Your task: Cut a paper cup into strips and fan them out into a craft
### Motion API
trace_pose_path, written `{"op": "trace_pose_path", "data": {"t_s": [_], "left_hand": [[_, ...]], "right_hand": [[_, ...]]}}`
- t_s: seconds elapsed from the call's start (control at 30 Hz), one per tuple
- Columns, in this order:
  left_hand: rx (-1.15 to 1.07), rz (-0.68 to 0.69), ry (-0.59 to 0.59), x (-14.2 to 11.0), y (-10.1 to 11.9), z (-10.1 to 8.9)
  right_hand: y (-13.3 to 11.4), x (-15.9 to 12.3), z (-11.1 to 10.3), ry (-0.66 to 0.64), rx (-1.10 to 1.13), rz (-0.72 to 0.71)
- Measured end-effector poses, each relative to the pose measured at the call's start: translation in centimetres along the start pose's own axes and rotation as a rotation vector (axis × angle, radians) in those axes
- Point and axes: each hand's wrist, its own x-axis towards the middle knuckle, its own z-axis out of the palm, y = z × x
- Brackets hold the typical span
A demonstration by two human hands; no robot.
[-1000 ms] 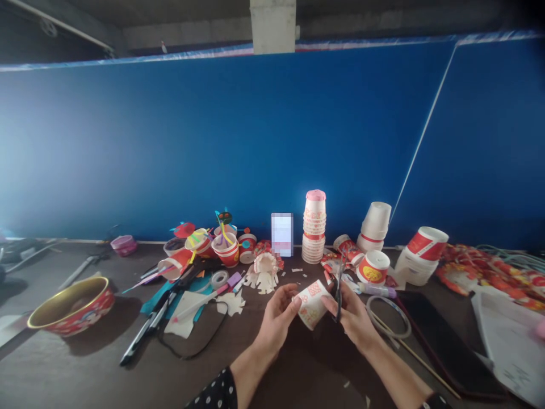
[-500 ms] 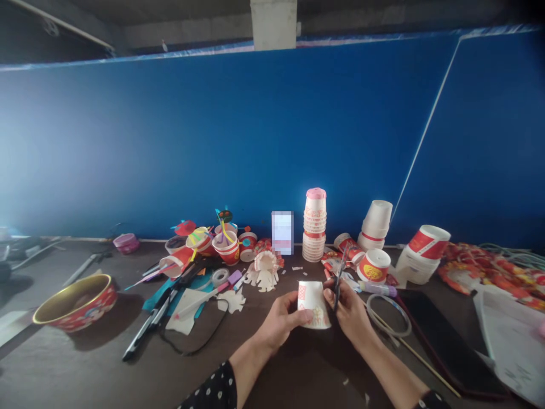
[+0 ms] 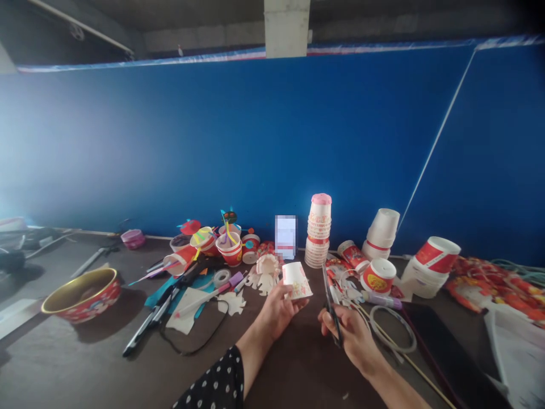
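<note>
Nearest me, the fingers of my right hand (image 3: 351, 336) are curled round the handles of the scissors (image 3: 329, 307), blades pointing away over the tabletop (image 3: 293, 378). Slightly farther and to the left, my left hand (image 3: 281, 312) grips a white cup (image 3: 294, 278), narrow end up, apart from the scissors. Beyond stand a cut cup (image 3: 267, 267), a tall cup stack (image 3: 318, 238) and the blue wall (image 3: 255, 142).
</note>
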Motion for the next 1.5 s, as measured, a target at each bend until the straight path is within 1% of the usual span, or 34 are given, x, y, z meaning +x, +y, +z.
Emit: {"op": "trace_pose_path", "data": {"t_s": [0.13,0.2,0.3,0.47,0.6,0.8,0.87,0.93,1.03,1.1,1.23,1.33,1.5], "left_hand": [[-0.023,-0.010,0.066,0.3,0.5,-0.5],[-0.030,-0.011,0.097,0.2,0.8,-0.5],[-0.044,-0.007,0.103,0.1,1.1,-0.2],[-0.072,-0.003,0.112,-0.1,1.7,0.0],[-0.076,0.015,0.089,-0.2,1.8,-0.1],[-0.082,0.099,0.104,-0.2,1.7,-0.1],[-0.090,0.120,0.100,-0.2,1.7,-0.1],[-0.082,0.112,0.096,-0.3,1.6,0.0],[-0.052,0.056,0.096,-0.5,1.2,0.3],[-0.031,0.029,0.069,-0.7,0.8,0.5],[-0.012,0.018,-0.010,-1.0,0.2,0.6],[0.002,0.028,-0.034,-1.1,0.1,0.6],[0.025,0.050,-0.096,-1.3,-0.1,0.8]], "right_hand": [[-0.5,-1.1,0.1,-0.164,0.095,0.078],[-0.6,-1.4,0.3,-0.242,0.098,0.136],[-0.7,-1.7,0.5,-0.325,0.064,0.202],[-1.0,-1.8,0.4,-0.308,0.043,0.280],[-1.4,-1.8,0.1,-0.370,0.018,0.316],[-1.8,-1.9,0.1,-0.370,0.000,0.320],[-1.8,-1.8,0.2,-0.391,-0.007,0.328],[-1.7,-1.8,0.3,-0.400,-0.001,0.326],[-1.4,-1.7,0.3,-0.383,0.035,0.304],[-1.2,-1.7,0.4,-0.373,0.066,0.295],[-1.0,-1.7,0.6,-0.331,0.122,0.271],[-1.1,-1.8,0.8,-0.298,0.123,0.274],[-1.0,-1.8,0.9,-0.283,0.133,0.268]]}}
